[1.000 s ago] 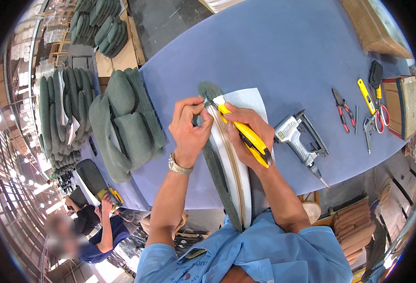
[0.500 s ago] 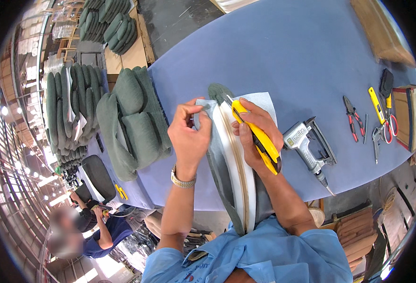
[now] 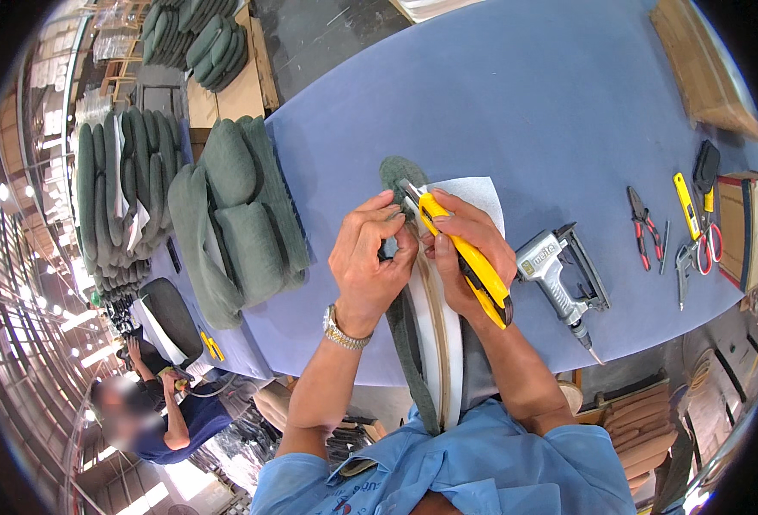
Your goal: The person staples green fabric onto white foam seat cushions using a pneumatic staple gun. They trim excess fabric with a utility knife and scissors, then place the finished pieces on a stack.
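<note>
Both hands have shifted a little up along the upholstered panel (image 3: 435,335). The right hand (image 3: 469,249) grips a yellow utility knife (image 3: 465,257), blade at the panel's top; the left hand (image 3: 370,257) seems to pinch the green fabric there. The panel stands on edge against the blue table (image 3: 525,103), a staple gun (image 3: 559,275) just beside.

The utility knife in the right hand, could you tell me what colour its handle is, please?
Yellow with black trim, shown in the head view: utility knife, right hand.

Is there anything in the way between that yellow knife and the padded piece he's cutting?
Nothing visible. The right hand holds the yellow utility knife with its blade tip at the padded panel's green fabric edge, where the left hand pinches it.
</note>
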Motion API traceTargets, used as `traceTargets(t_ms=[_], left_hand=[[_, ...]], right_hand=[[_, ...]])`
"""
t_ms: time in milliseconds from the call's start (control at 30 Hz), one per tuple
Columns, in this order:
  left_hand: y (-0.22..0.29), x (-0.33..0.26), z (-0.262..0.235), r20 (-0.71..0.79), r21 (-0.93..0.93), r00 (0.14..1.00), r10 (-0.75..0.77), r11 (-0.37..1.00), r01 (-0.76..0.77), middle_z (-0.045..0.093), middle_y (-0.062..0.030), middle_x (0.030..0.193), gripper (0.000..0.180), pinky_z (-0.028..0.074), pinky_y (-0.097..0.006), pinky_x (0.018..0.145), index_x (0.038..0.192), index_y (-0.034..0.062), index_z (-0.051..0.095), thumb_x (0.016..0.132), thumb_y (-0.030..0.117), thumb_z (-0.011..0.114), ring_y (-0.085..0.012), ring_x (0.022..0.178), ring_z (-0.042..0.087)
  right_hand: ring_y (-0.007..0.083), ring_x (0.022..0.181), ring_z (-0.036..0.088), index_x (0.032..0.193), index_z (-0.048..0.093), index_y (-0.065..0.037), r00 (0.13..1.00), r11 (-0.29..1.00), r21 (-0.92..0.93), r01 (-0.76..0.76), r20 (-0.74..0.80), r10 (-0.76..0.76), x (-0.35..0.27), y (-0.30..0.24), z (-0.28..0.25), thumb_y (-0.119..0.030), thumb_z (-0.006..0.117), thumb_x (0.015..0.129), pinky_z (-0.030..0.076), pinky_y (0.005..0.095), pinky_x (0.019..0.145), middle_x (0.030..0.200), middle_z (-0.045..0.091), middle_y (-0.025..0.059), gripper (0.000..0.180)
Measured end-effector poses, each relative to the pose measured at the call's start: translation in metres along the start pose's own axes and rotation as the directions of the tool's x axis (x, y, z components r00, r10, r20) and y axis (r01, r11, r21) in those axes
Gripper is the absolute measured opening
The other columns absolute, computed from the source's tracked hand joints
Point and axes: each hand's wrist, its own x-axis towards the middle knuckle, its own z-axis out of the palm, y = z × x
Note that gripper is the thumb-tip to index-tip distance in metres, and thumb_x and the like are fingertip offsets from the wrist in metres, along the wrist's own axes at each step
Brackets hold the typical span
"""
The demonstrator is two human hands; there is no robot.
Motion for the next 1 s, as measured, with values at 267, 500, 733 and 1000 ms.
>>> traceTargets(t_ms=[267, 500, 733, 1000], left_hand=[[-0.005, -0.007, 0.006, -0.069, -0.128, 0.993, -0.098, 0.988, 0.088, 0.071, -0.0117, 0.095, 0.025, 0.061, -0.035, 0.082, 0.089, 0.0029, 0.065, 0.072, -0.011, 0.076, -0.0289, 0.100, 0.075], [-0.007, -0.008, 0.007, -0.110, -0.178, 0.987, -0.118, 0.979, 0.097, 0.071, -0.0117, 0.095, 0.025, 0.061, -0.037, 0.084, 0.090, 0.0026, 0.065, 0.073, -0.012, 0.076, -0.0295, 0.100, 0.075], [-0.010, -0.010, 0.009, -0.118, -0.201, 0.985, -0.127, 0.974, 0.101, 0.072, -0.0118, 0.096, 0.023, 0.061, -0.037, 0.085, 0.091, 0.0026, 0.065, 0.075, -0.011, 0.076, -0.0297, 0.099, 0.075], [-0.012, -0.012, 0.012, -0.132, -0.230, 0.977, -0.167, 0.964, 0.133, 0.072, -0.0123, 0.096, 0.022, 0.060, -0.037, 0.084, 0.090, 0.0022, 0.064, 0.075, -0.011, 0.074, -0.0295, 0.098, 0.075]], right_hand=[[0.0293, 0.102, 0.076, 0.107, 0.070, -0.004, 0.995, 0.988, -0.121, 0.095, 0.032, -0.092, 0.003, -0.002, 0.002, 0.005, 0.072, 0.086, 0.062, 0.0340, 0.086, 0.118, 0.073, 0.0213, 0.023], [0.0296, 0.104, 0.075, 0.105, 0.071, -0.003, 0.993, 0.983, -0.136, 0.121, 0.010, -0.121, 0.002, -0.003, 0.008, 0.005, 0.071, 0.086, 0.062, 0.0339, 0.088, 0.119, 0.073, 0.0204, 0.021], [0.0249, 0.096, 0.076, 0.106, 0.070, -0.001, 0.974, 0.946, -0.233, 0.225, 0.050, -0.219, 0.009, -0.003, 0.009, 0.002, 0.070, 0.091, 0.062, 0.0320, 0.082, 0.118, 0.073, 0.0224, 0.016], [0.0236, 0.098, 0.076, 0.107, 0.069, -0.003, 0.991, 0.966, -0.222, 0.134, 0.047, -0.127, 0.009, -0.007, 0.011, 0.003, 0.071, 0.090, 0.060, 0.0310, 0.083, 0.117, 0.074, 0.0207, 0.018]])
